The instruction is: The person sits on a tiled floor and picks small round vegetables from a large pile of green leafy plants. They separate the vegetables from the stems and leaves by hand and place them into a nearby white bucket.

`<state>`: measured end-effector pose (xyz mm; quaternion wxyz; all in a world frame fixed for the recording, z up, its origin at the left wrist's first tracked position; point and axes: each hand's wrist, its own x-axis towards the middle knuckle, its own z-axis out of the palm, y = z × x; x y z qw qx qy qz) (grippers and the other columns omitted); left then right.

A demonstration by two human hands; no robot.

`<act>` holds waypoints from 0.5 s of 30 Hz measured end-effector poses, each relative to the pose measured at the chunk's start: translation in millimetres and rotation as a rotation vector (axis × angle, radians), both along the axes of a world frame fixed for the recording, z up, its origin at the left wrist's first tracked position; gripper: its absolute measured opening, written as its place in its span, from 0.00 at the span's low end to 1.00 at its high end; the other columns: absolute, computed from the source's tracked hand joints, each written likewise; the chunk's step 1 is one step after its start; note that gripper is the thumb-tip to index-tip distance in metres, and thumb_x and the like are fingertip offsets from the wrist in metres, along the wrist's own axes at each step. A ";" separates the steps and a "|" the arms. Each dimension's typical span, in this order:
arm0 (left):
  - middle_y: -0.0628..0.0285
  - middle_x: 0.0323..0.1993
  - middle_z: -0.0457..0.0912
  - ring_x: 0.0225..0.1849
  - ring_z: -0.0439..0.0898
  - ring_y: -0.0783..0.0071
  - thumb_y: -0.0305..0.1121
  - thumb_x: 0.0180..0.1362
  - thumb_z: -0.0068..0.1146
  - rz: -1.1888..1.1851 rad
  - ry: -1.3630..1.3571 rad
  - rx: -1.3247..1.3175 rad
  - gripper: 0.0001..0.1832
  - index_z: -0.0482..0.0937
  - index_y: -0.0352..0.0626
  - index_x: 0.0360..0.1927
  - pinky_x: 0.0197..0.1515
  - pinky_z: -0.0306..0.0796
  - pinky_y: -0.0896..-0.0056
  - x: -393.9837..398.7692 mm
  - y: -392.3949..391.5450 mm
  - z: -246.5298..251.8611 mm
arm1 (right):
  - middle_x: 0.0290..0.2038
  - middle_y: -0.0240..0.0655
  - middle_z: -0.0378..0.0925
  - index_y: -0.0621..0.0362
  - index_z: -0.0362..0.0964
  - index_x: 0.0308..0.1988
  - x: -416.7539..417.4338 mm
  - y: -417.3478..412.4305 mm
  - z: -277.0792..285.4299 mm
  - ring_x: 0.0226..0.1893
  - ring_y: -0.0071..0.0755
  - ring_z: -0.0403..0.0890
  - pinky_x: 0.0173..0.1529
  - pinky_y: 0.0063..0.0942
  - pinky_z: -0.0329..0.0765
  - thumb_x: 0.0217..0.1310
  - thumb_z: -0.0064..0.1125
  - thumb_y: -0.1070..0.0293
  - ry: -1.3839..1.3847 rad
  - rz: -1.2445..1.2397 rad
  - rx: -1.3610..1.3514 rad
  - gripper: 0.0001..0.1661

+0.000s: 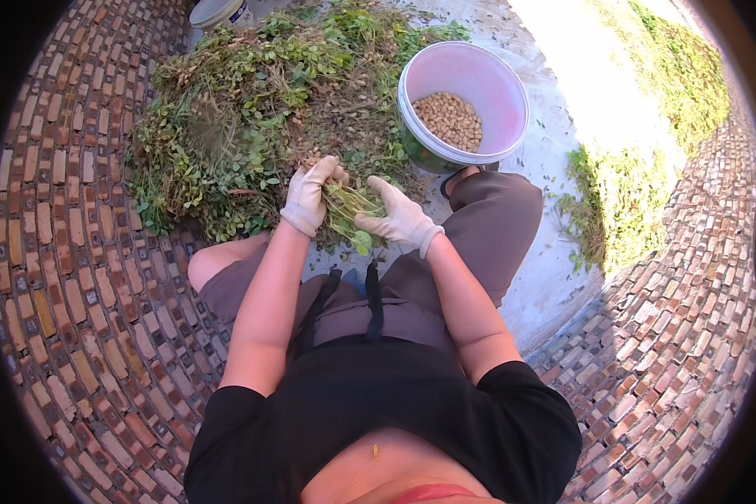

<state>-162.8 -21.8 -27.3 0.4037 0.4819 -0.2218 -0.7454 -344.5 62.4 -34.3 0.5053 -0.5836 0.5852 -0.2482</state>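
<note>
My left hand (313, 193), in a pale knit glove, is closed around a small bunch of uprooted peanut plants (351, 206). Peanut pods (313, 155) cluster at the root end beside its fingertips, partly covered by the fingers. The green stems and leaves trail to the right and toward me. My right hand (402, 215), gloved alike, is beside the leafy end with thumb and fingers spread; whether it touches the stems is hard to see. Beyond both hands spreads a large heap of peanut plants (246, 120), tangled with leaves, roots and pods.
A white plastic bucket (463, 103), partly filled with loose peanuts (448, 121), stands right of the heap by my foot. Another bucket (217, 12) is at the far left. More plants (630, 208) lie rightward on a pale sheet (542, 296). Brick paving (75, 252) surrounds it.
</note>
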 end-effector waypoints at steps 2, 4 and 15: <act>0.63 0.26 0.77 0.29 0.78 0.67 0.31 0.59 0.58 0.054 0.249 0.127 0.06 0.74 0.42 0.32 0.40 0.77 0.62 3.2 -10.1 -13.9 | 0.60 0.55 0.65 0.68 0.51 0.65 16.4 7.0 -29.3 0.61 0.48 0.67 0.63 0.33 0.64 0.49 0.66 0.45 -0.137 -0.048 -0.002 0.55; 0.63 0.26 0.77 0.29 0.78 0.67 0.31 0.59 0.58 0.083 0.270 0.188 0.06 0.73 0.42 0.31 0.41 0.77 0.60 5.6 -17.9 -24.6 | 0.51 0.45 0.74 0.66 0.54 0.63 25.8 6.8 -23.9 0.52 0.35 0.75 0.56 0.26 0.69 0.54 0.67 0.58 -0.441 -0.119 0.157 0.45; 0.50 0.67 0.59 0.68 0.58 0.54 0.56 0.60 0.52 -0.333 0.044 0.197 0.39 0.58 0.38 0.66 0.67 0.55 0.52 -37.6 -32.2 -10.2 | 0.49 0.39 0.74 0.60 0.58 0.61 -200.6 9.3 -15.5 0.34 0.28 0.80 0.42 0.22 0.81 0.68 0.48 0.63 -1.396 -0.809 0.080 0.26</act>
